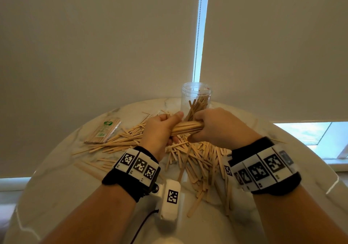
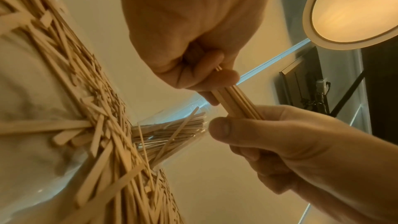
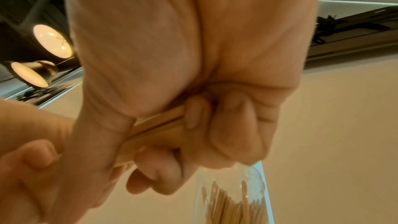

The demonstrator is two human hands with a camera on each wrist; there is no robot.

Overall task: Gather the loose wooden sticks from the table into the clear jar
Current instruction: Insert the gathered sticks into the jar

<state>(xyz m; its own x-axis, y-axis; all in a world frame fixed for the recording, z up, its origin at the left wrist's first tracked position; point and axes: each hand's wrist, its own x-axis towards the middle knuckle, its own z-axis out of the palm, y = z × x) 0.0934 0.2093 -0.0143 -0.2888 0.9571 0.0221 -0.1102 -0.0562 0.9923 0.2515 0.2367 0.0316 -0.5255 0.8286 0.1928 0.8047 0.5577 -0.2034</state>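
Note:
A tidy bundle of wooden sticks (image 1: 185, 127) lies level between both hands, just above the table. My left hand (image 1: 162, 128) grips its left end and my right hand (image 1: 214, 127) grips its right end, fingers curled round it. The left wrist view shows the bundle (image 2: 237, 100) between my left hand (image 2: 193, 31) and right hand (image 2: 290, 142). Right behind the hands stands the clear jar (image 1: 195, 95), upright, open-topped and holding several sticks. A heap of loose sticks (image 1: 197, 161) lies on the marble table (image 1: 56, 187) beneath and in front of the hands.
A wrapped packet of sticks (image 1: 103, 130) lies at the table's left. A white tagged device (image 1: 170, 198) with a black cable sits near the front edge, between my forearms. Closed roller blinds hang right behind the table. More loose sticks (image 1: 116, 142) trail leftwards.

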